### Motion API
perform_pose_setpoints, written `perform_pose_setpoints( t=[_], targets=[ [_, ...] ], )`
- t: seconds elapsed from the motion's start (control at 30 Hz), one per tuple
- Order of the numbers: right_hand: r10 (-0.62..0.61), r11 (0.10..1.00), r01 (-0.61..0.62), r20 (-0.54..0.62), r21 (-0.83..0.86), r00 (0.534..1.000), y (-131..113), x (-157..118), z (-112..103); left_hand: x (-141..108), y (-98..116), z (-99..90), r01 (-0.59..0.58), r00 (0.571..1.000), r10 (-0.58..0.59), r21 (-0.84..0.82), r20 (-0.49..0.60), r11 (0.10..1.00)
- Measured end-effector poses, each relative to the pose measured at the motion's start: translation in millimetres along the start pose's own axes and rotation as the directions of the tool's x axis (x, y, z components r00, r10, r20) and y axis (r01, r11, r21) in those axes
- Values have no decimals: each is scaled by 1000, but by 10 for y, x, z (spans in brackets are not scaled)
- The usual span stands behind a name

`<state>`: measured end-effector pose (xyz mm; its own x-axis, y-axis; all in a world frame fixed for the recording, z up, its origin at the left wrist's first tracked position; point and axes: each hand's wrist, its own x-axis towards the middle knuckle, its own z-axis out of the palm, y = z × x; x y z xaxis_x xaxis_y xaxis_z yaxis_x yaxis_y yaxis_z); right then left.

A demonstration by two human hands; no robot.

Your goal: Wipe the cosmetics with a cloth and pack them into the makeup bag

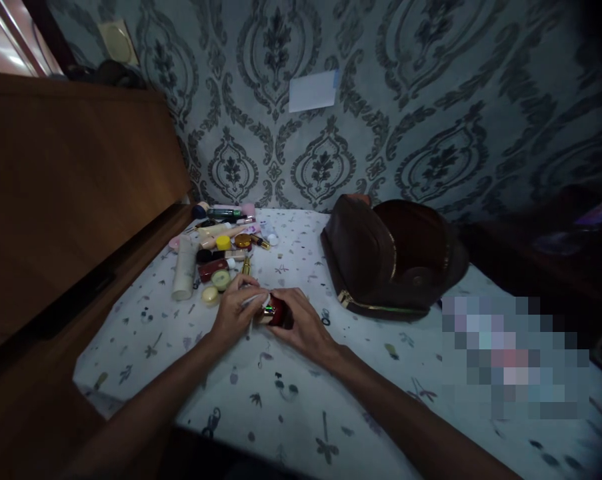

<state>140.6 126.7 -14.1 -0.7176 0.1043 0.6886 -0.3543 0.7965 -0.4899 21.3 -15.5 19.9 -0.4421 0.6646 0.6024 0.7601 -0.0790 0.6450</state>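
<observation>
My right hand (303, 323) is wrapped round a small dark red bottle (277, 311) with a shiny gold part at its neck. The bottle lies tilted, its gold end toward my left hand (238, 310). Those left fingers are closed on a thin white piece (253, 300), perhaps a wipe, and press it near the gold end. Just beyond the left hand are a cream-coloured round jar (210, 296), a pale green-lidded jar (221, 280) and an upright-looking gold tube (246, 266). My fingers hide part of the bottle and of the white piece.
Several cosmetics, among them a large whitish tube (184, 270) and a yellow-capped item (223, 243), crowd the table's back left. A dark brown zippered bag (365, 260) stands open at right. A wooden cabinet (75, 200) borders the patterned tablecloth (181, 373). A blurred-out patch covers the right side.
</observation>
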Motion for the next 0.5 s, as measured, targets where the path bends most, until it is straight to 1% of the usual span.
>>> perform_pose_setpoints(
  t=[0.1, 0.17, 0.23, 0.33, 0.4, 0.43, 0.5],
  targets=[
    [-3, 1000, 3, -2, 2, 1000, 13, -11, 2, -21, 34, -11, -97, 995, 95, 55, 26, 994],
    [26, 1000, -26, 12, 3, 1000, 24, -21, 1, -37, 78, -19, -196, 980, 191, 124, 48, 973],
    [64, 998, -64, 30, -6, 998, 38, -28, -1, -54, 128, -22, -315, 949, 304, 214, 83, 925],
    [103, 995, -102, 27, -21, 994, 64, -32, 6, -76, 179, -16, -474, 880, 447, 333, 160, 815],
    [107, 994, -106, 19, -12, 994, 82, -31, 16, -82, 185, -10, -528, 849, 492, 366, 194, 767],
    [107, 994, -107, 15, -5, 994, 89, -30, 21, -81, 184, -7, -536, 843, 497, 369, 203, 759],
    [107, 994, -107, 9, 11, 994, 99, -31, 31, -74, 184, -3, -527, 850, 488, 366, 201, 767]
  ],
)
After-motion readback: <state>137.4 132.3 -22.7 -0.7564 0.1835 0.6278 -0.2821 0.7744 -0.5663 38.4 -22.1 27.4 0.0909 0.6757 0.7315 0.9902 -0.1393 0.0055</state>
